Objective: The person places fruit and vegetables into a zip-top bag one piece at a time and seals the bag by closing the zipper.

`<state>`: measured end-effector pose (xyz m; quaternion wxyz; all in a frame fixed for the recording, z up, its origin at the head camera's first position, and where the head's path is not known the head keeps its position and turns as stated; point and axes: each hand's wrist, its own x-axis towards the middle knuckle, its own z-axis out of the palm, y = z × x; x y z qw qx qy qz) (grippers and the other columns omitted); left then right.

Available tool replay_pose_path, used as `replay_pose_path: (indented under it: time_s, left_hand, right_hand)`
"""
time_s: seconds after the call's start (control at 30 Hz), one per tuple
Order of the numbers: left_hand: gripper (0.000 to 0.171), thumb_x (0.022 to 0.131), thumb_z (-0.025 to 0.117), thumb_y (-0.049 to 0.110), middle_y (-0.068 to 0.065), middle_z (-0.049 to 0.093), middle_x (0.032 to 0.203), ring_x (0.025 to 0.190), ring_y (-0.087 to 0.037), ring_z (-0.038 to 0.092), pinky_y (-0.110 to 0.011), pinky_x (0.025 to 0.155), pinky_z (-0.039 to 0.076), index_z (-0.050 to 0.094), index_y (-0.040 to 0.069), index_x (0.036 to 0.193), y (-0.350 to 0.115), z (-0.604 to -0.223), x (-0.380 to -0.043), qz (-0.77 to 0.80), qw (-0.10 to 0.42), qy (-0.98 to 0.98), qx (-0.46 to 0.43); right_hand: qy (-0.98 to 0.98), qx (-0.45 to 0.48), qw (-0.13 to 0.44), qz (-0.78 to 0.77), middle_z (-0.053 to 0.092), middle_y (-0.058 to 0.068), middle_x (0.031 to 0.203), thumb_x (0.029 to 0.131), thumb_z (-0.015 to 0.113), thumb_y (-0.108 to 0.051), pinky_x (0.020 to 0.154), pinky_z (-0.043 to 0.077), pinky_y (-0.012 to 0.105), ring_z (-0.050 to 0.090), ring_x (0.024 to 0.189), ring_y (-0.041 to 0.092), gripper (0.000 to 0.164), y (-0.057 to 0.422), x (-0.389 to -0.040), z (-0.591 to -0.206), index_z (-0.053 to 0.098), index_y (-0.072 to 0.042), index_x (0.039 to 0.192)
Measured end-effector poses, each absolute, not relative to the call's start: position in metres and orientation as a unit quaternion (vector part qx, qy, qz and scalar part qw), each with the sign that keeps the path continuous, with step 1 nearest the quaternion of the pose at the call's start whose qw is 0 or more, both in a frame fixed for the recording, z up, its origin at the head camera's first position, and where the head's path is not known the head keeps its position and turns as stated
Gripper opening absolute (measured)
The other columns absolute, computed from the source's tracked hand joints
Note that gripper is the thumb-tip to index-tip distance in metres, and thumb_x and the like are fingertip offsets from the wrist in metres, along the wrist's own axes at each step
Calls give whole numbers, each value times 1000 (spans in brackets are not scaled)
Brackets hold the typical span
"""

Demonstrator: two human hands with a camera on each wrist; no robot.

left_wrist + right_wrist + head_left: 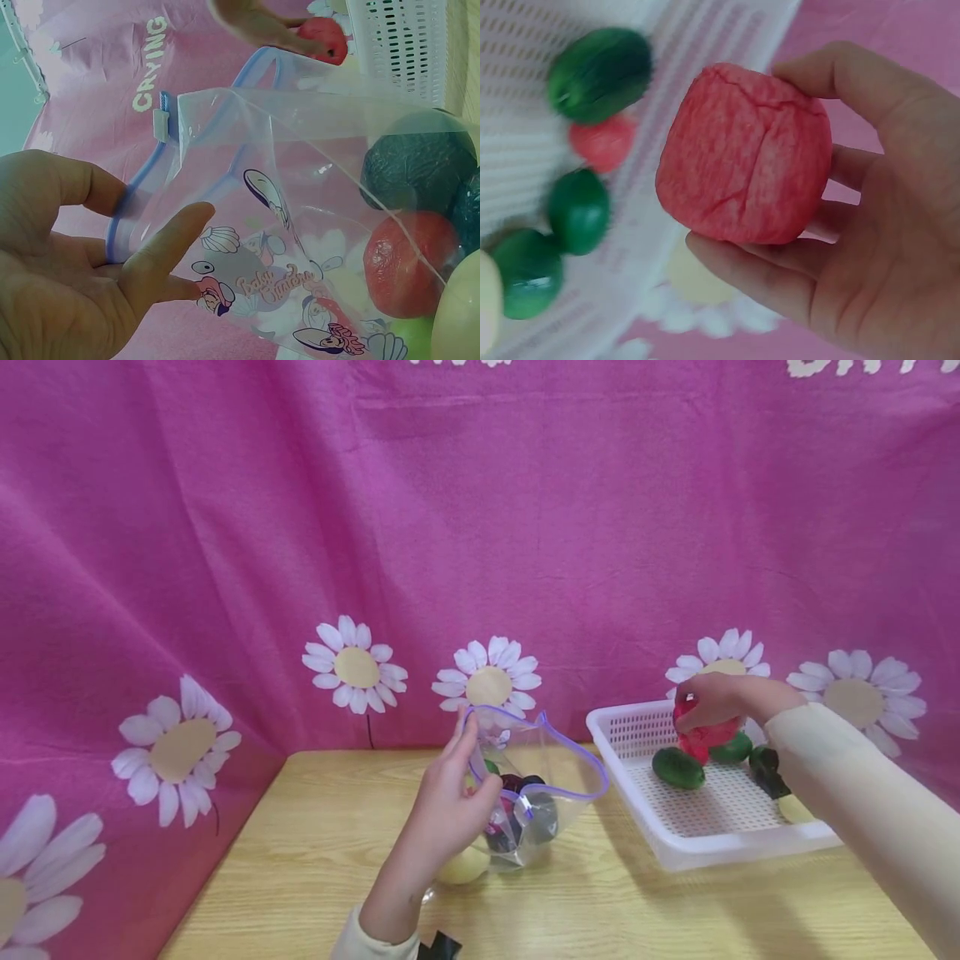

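Note:
My left hand (450, 797) holds the rim of a clear zip bag (247, 142) with a purple-blue slider edge, thumb on one side and fingers on the other. The bag's mouth gapes, and dark rounded pieces and a red piece (411, 262) sit low inside it. Over the white basket (738, 846), my right hand (712, 697) grips a red, wrinkled, rounded fruit-like piece (742, 154) between thumb and fingers. Below that hand lie a dark green oval vegetable (678, 767) and other green pieces (731, 748). Another small red piece (602, 142) shows there in the right wrist view.
A pale yellow round piece (462, 866) is at the bag's base, partly behind my left wrist. Another pale piece (795, 810) lies in the basket near my right sleeve. The wooden table (337, 827) meets a pink flowered cloth (480, 543) behind and at left.

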<state>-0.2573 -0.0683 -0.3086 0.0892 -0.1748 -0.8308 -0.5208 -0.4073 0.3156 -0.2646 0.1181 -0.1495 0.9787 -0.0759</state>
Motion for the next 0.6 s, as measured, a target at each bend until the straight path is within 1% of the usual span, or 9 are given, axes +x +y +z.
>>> replay_pose_path:
  time_s: [0.1, 0.23, 0.33, 0.4, 0.43, 0.5, 0.6]
  left_hand:
    - [78, 94, 59, 7, 13, 3, 168, 44, -10, 31, -18, 45, 39, 22, 13, 162, -68, -308, -258, -518, 92, -832, -177]
    - [77, 94, 59, 7, 12, 3, 168, 44, -10, 32, -19, 45, 39, 22, 13, 162, -68, -309, -257, -517, 92, -832, -181]
    - [77, 94, 59, 6, 12, 3, 168, 43, -10, 32, -19, 44, 39, 22, 12, 162, -68, -309, -257, -515, 94, -832, -181]
    - [77, 94, 58, 6, 12, 4, 168, 43, -9, 31, -19, 44, 39, 23, 12, 162, -68, -310, -257, -514, 99, -832, -183]
    - [77, 93, 58, 6, 12, 4, 168, 43, -9, 31, -19, 44, 38, 23, 11, 161, -68, -310, -257, -514, 101, -832, -185]
    - [77, 93, 57, 6, 11, 4, 168, 43, -8, 30, -18, 44, 38, 23, 11, 161, -68, -311, -257, -514, 103, -831, -188]
    - [77, 92, 56, 6, 11, 4, 168, 44, -8, 29, -18, 43, 37, 23, 10, 161, -67, -312, -257, -513, 103, -831, -190]
  right_hand:
    - [973, -213, 70, -59, 63, 5, 91, 83, 77, -23, 66, 53, 33, 57, 84, 21, 34, 297, -400, -257, 65, -2, 106]
    - [957, -273, 22, -94, 64, 4, 91, 81, 78, -16, 70, 55, 35, 60, 83, 19, 33, 274, -387, -248, 65, -3, 108]
    - [942, -307, -19, -134, 66, 4, 96, 82, 78, -14, 72, 56, 34, 61, 86, 20, 32, 257, -375, -238, 67, -6, 111]
    - [929, -325, -34, -175, 66, 3, 102, 84, 78, -14, 75, 57, 33, 62, 91, 20, 34, 246, -365, -232, 67, -10, 116]
    - [919, -338, -34, -199, 67, 4, 104, 85, 77, -14, 76, 58, 33, 63, 92, 21, 35, 241, -360, -230, 67, -11, 119]
    - [896, -364, -17, -253, 67, 5, 107, 89, 74, -12, 76, 58, 33, 65, 92, 22, 38, 230, -351, -229, 64, -12, 126]
    - [853, -413, 19, -320, 68, 7, 107, 93, 69, -9, 76, 60, 34, 68, 91, 23, 42, 213, -341, -233, 59, -10, 134]
